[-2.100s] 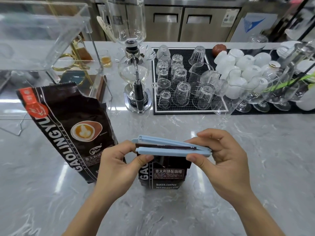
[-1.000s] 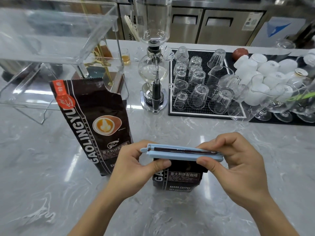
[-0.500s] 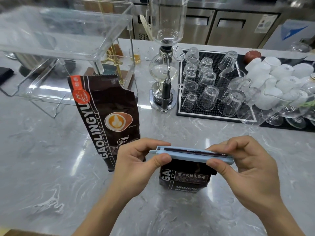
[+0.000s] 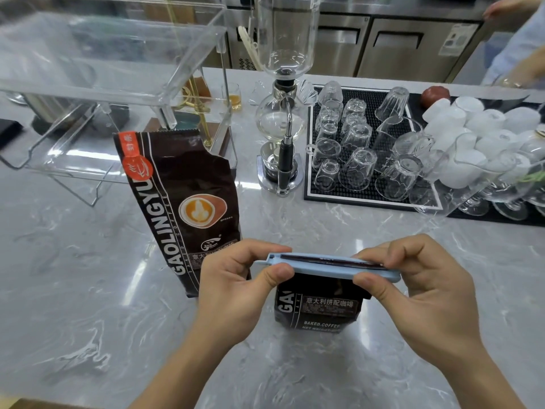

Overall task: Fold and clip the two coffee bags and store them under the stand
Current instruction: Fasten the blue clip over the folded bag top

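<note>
A short, folded dark coffee bag (image 4: 320, 308) stands on the marble counter in front of me. A light blue clip (image 4: 330, 265) is clamped along its folded top. My left hand (image 4: 236, 287) pinches the clip's left end and my right hand (image 4: 418, 287) pinches its right end. A second, taller dark coffee bag (image 4: 180, 202) stands unfolded to the left, its top torn open. Behind that bag a clear acrylic stand (image 4: 118, 69) rises at the back left.
A glass siphon coffee maker (image 4: 281, 125) stands at the back centre. A black mat (image 4: 368, 199) holds several upturned glasses, with white cups (image 4: 472, 128) and stemmed glasses to the right. Another person's arm shows at the top right corner.
The clip's jaws have come together over the folded bag top. My view has shifted so the tall bag and stand sit further right in the frame.
</note>
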